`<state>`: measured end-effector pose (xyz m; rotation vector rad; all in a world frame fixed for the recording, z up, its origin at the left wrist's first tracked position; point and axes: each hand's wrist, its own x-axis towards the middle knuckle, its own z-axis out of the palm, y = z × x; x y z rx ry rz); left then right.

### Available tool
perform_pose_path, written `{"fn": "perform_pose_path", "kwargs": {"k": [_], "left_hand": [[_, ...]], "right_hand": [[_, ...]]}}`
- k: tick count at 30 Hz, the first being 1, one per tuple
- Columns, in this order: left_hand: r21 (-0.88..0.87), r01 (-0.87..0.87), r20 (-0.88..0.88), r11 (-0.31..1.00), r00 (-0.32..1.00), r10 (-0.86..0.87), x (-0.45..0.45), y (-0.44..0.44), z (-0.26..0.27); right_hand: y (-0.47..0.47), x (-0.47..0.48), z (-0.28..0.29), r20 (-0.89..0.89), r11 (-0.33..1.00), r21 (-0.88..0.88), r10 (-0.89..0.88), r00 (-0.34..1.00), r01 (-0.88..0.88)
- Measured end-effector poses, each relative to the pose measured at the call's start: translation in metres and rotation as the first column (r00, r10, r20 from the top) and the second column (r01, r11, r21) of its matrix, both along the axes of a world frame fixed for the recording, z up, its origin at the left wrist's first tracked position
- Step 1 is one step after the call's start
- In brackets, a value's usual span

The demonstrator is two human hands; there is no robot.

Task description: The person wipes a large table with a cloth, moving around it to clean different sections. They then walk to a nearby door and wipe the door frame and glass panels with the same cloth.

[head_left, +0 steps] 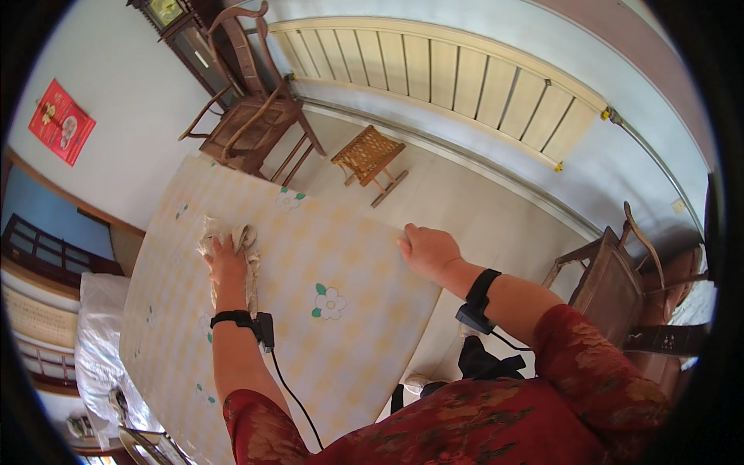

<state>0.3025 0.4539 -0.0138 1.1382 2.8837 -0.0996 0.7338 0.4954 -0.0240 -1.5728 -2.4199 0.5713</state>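
My left hand presses down on a crumpled beige cloth, its fingers spread and bent into the folds. The cloth lies on a table covered with a yellow-and-white checked tablecloth printed with white flowers and green leaves. At the table's right edge, my right hand is curled into a loose fist. No object shows in that fist, and its underside is hidden, so whether it touches the edge is unclear. Each forearm wears a black strap with a small device and a cable.
A wooden armchair stands past the far edge, beside a woven-top stool. Behind them a cream radiator runs along the wall. Another wooden chair stands to the right. Clear plastic sheeting covers something left of the table.
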Motion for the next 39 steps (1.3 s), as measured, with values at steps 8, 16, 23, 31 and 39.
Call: {"fn": "perform_pose_path", "kwargs": {"k": [8,16,23,31,39], "left_hand": [[0.013,0.216,0.02,0.976,0.976,-0.216,0.115,0.052,0.014],[-0.035,0.4,0.023,0.916,0.916,-0.399,0.2,0.037,0.018],[0.035,0.521,0.019,0.853,0.853,-0.522,0.269,0.0,0.022],[0.156,0.601,0.03,0.784,0.79,-0.612,0.318,-0.072,0.021],[0.295,0.605,-0.01,0.739,0.776,-0.631,0.317,-0.191,0.015]], "right_hand": [[-0.002,0.0,0.007,-0.009,0.997,-0.071,-0.008,1.0,0.008],[-0.004,-0.001,0.011,0.009,0.996,-0.091,0.009,1.0,-0.009],[-0.001,-0.002,0.001,0.015,0.999,-0.048,0.015,1.0,-0.014],[0.004,0.006,-0.021,-0.203,0.976,0.216,0.029,0.979,0.016],[0.009,-0.001,-0.022,0.063,0.992,0.129,-0.011,0.998,0.002]]}}
